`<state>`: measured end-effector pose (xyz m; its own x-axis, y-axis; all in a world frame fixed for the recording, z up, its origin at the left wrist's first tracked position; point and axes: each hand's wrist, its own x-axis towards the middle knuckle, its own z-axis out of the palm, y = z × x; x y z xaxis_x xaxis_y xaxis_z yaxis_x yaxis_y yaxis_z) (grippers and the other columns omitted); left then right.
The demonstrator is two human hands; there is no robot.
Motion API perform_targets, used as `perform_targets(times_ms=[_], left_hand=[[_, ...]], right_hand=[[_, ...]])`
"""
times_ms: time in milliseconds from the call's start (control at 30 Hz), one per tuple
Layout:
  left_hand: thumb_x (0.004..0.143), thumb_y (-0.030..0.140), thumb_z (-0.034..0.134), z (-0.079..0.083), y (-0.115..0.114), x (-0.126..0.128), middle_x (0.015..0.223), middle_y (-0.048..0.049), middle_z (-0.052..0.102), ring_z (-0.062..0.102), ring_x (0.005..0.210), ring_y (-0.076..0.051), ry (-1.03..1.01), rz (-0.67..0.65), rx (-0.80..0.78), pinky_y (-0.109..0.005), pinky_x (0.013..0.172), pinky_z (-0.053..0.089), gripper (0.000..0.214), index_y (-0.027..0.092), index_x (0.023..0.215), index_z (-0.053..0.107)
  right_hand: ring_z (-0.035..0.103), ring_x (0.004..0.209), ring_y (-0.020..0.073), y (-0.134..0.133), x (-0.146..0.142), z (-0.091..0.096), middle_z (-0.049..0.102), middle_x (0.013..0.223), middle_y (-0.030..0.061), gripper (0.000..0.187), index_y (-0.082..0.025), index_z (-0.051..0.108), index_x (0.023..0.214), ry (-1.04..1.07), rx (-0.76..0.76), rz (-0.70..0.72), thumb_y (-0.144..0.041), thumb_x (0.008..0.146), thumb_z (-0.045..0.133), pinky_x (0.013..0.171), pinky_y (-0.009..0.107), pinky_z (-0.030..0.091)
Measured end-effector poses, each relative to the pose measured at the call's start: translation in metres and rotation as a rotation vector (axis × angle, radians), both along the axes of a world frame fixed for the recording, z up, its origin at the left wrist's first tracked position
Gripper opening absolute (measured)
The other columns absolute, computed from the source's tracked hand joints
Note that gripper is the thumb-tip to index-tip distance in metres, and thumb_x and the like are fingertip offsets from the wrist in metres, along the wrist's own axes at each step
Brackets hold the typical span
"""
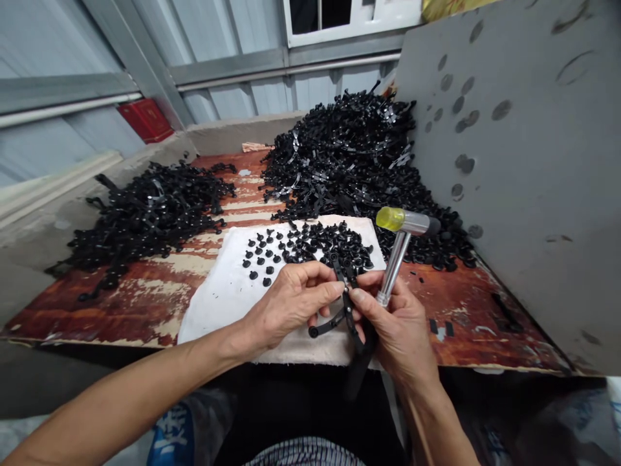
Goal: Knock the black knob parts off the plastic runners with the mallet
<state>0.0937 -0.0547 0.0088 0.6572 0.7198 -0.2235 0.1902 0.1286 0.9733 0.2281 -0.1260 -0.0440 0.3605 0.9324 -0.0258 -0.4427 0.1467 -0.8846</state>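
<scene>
Over the front of the white cloth (pixel 216 307), my left hand (pixel 286 301) pinches a black jointed plastic part (pixel 348 312) between thumb and fingers. Its slim arms branch out, and small shiny metal dots show at the joints. My right hand (pixel 407 330) is closed around the handle of a small mallet (pixel 398 255). The mallet has a yellow face, a dark face and a metal handle pointing up. The right thumb and fingers also press against the black part. Just beyond my hands, many small black round pieces with stems (pixel 334 243) lie on the cloth.
A large heap of black parts (pixel 339 155) stands at the back, spreading right. Another pile (pixel 150 213) lies left on the worn red-brown table (pixel 194 285). A grey panel (pixel 524 194) borders the right side. A red box (pixel 145 120) sits by the corrugated wall.
</scene>
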Motion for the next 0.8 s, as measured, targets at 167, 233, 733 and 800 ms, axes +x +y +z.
perform_targets(times_ms=[167, 233, 733, 800], left_hand=[[0.077, 0.032, 0.068, 0.001, 0.0, 0.008, 0.057, 0.0029, 0.056, 0.048, 0.047, -0.005, -0.043, 0.091, -0.137, -0.015, 0.044, 0.037, 0.021, 0.014, 0.074, 0.057], [0.079, 0.033, 0.065, 0.001, -0.001, 0.009, 0.057, 0.0023, 0.057, 0.049, 0.048, -0.005, -0.028, 0.079, -0.156, -0.015, 0.044, 0.037, 0.022, 0.015, 0.072, 0.055], [0.084, 0.022, 0.059, -0.007, -0.003, 0.008, 0.059, 0.0061, 0.052, 0.048, 0.053, -0.006, 0.001, 0.062, 0.472, -0.018, 0.051, 0.04, 0.014, 0.019, 0.072, 0.052], [0.085, 0.021, 0.059, -0.009, -0.004, 0.008, 0.06, 0.0061, 0.052, 0.047, 0.054, -0.006, -0.014, 0.061, 0.531, -0.018, 0.052, 0.039, 0.013, 0.019, 0.073, 0.052]], right_hand=[[0.05, 0.031, 0.0059, -0.001, 0.001, -0.001, 0.062, 0.051, -0.0064, 0.026, -0.02, 0.059, 0.086, -0.028, 0.026, 0.024, -0.036, 0.075, 0.076, 0.032, 0.013, 0.039], [0.05, 0.031, 0.0062, -0.002, 0.001, 0.0, 0.063, 0.052, -0.0057, 0.026, -0.019, 0.06, 0.087, -0.034, 0.029, 0.028, -0.038, 0.077, 0.074, 0.032, 0.014, 0.039], [0.048, 0.03, 0.0058, 0.001, 0.0, 0.002, 0.059, 0.047, -0.007, 0.027, -0.018, 0.058, 0.086, -0.074, -0.026, 0.01, -0.036, 0.075, 0.074, 0.032, 0.014, 0.037], [0.047, 0.03, 0.0057, 0.001, 0.0, 0.002, 0.058, 0.046, -0.0079, 0.027, -0.018, 0.057, 0.086, -0.07, -0.026, 0.013, -0.037, 0.075, 0.074, 0.032, 0.014, 0.037]])
